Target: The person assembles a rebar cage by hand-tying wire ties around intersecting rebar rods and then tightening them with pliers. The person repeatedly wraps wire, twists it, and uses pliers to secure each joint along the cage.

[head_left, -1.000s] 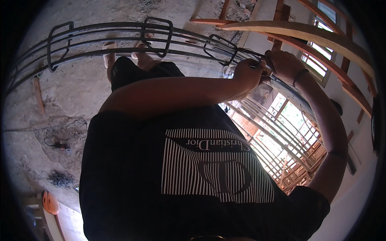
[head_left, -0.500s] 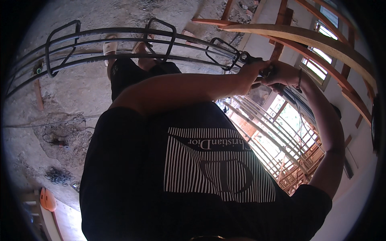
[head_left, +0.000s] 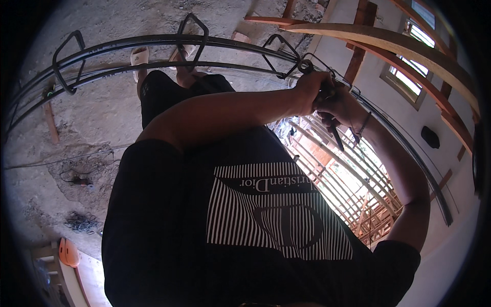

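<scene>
Both hands are seen pressed together at the far right of a rebar cage (head_left: 153, 48), the left hand (head_left: 307, 92) closed around the bars at a stirrup (head_left: 284, 53) and the right hand (head_left: 340, 105) clasped on a thin dark tying tool (head_left: 335, 133) whose tip hangs down toward the near side. Compared with a second earlier, the hands are brought nearer to the stirrup junction and the cage is drawn in and seen larger, which suggests that a wire tie is being tightened at that crossing rather than merely reached for. The wire itself cannot be made out, and the tool's working end is hidden behind the fingers. The cage's left end is cut off by the dark rim, and the floor below is largely blocked by a black striped shirt (head_left: 276, 215).
</scene>
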